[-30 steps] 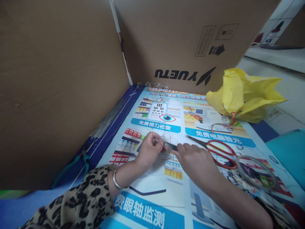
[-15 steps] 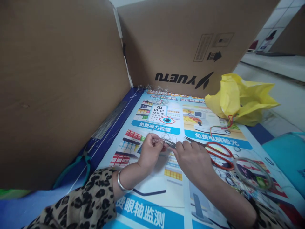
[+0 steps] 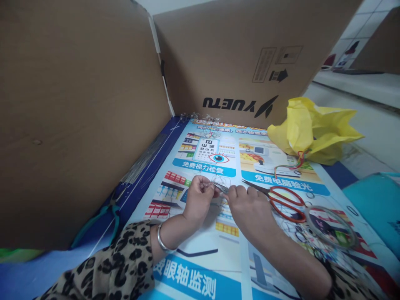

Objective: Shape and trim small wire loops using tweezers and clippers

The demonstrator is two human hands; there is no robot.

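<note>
Above the printed sheet (image 3: pixel 225 260), the left hand (image 3: pixel 199 201) pinches what looks like thin wire (image 3: pixel 222 179) at the tip of a slim metal tool (image 3: pixel 221 188) the right hand (image 3: pixel 250 208) clasps, seemingly mid-bend, the next move calling for steady fingertips.

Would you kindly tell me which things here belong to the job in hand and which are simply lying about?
Apparently in use:
left hand, pinching a piece too small to identify
right hand, holding a slim metal tool
thin wire loops beside them, probably

Apparently just lying about:
red-handled scissors
teal-handled pliers
grey ring
yellow bag
</note>
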